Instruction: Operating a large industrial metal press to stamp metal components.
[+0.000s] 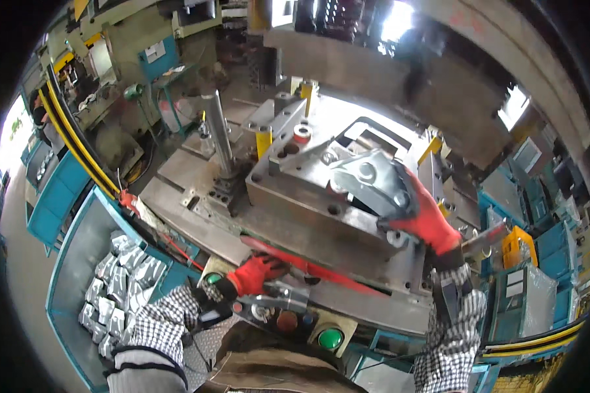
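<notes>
My right hand (429, 216), in a red glove with dark fingertips, grips a bent grey sheet-metal part (373, 173) by its near right end. The part has a round raised boss and holes, and is tilted over the steel die block (298, 200). At the press bed's front edge, my left hand (259, 272), also gloved in red, is closed around a long red bar (328, 274); its fingers are partly hidden. Just below that hand lies a control panel with a green push button (330, 338) and a red button (287, 320).
A blue bin (59, 298) with several grey metal parts stands at left. A steel guide post (219, 134) rises left of the die. The press ram (360, 72) hangs above. Blue racks (531, 295) and an orange-yellow box (518, 247) are at right.
</notes>
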Motion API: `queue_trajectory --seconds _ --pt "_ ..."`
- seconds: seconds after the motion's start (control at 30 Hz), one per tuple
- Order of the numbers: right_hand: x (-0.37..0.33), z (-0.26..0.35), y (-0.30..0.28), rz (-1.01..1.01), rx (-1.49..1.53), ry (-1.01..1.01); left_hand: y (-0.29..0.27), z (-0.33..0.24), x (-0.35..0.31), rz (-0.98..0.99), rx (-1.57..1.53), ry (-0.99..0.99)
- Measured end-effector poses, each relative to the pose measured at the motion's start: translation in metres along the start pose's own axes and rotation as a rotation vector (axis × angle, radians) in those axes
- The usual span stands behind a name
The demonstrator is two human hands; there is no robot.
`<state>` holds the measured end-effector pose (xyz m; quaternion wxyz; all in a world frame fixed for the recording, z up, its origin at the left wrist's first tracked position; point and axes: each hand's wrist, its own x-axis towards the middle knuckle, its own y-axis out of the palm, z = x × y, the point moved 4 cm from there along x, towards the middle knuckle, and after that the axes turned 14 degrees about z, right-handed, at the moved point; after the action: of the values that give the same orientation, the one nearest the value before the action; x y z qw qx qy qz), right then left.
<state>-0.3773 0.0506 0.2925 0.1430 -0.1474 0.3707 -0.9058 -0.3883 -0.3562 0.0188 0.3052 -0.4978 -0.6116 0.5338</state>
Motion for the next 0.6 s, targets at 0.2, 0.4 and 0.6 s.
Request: queue_trajectory --seconds 0.2,0.4,0.6 --pt "0.114 -0.096 -0.021 0.301 0.054 0.167 -0.006 0.002 0.004 0.07 0.016 -0.007" --pt "0.151 -0.138 0.0 0.466 0.138 0.296 -0.016 0.001 -0.003 0.068 -0.002 -0.02" --pt "0.131 -0.157 0.025 0.183 -0.081 0.189 -0.011 0.003 0.002 0.023 -0.015 0.031"
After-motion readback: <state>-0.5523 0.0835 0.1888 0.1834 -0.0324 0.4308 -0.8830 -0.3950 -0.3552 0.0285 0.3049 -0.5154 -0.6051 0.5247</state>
